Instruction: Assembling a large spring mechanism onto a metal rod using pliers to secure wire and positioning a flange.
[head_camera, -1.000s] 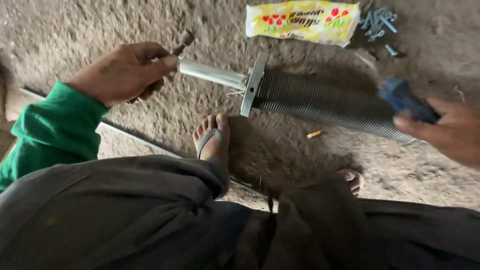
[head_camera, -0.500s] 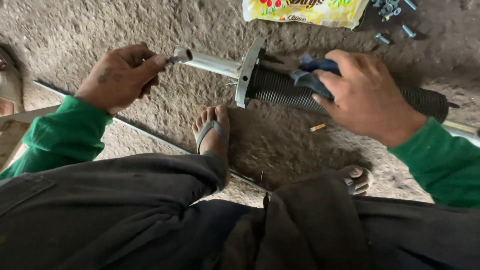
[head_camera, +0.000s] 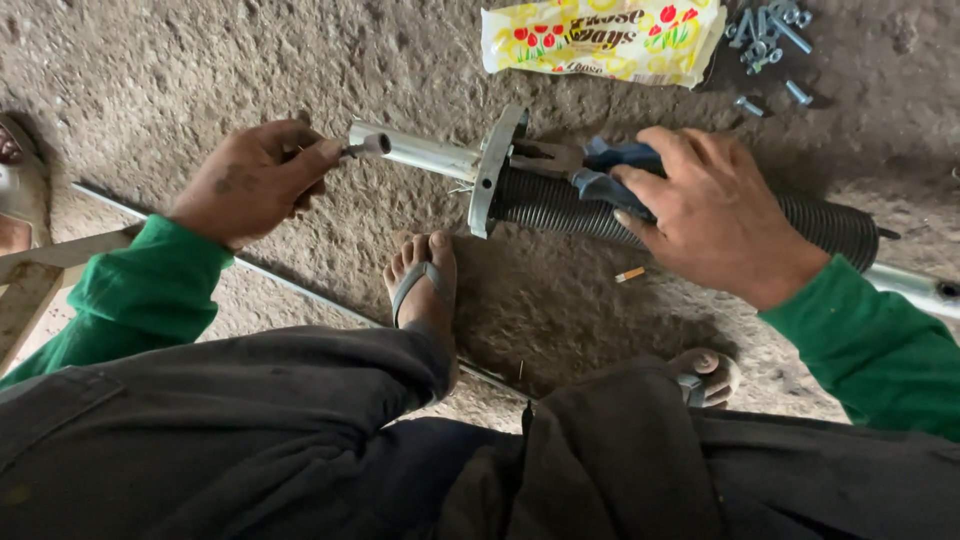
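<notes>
A long dark coil spring (head_camera: 560, 205) on a silver tube (head_camera: 425, 153) lies across the concrete floor, with a round metal plate (head_camera: 493, 170) at the spring's left end. My left hand (head_camera: 255, 180) pinches a small bolt-like piece at the tube's open left end. Blue-handled pliers (head_camera: 600, 170) are gripped in my right hand (head_camera: 705, 215), which rests on the spring; their jaws sit against the plate. Green sleeves cover both arms.
A yellow plastic packet (head_camera: 600, 40) and several loose bolts (head_camera: 765, 40) lie on the floor beyond the spring. My feet in sandals (head_camera: 420, 285) rest below it. A cigarette butt (head_camera: 630, 274) lies near the spring. A thin metal rod (head_camera: 290, 285) runs diagonally at left.
My right hand has come in from the far right with the pliers and set them on the spring by the plate. The left hand stays at the tube's end.
</notes>
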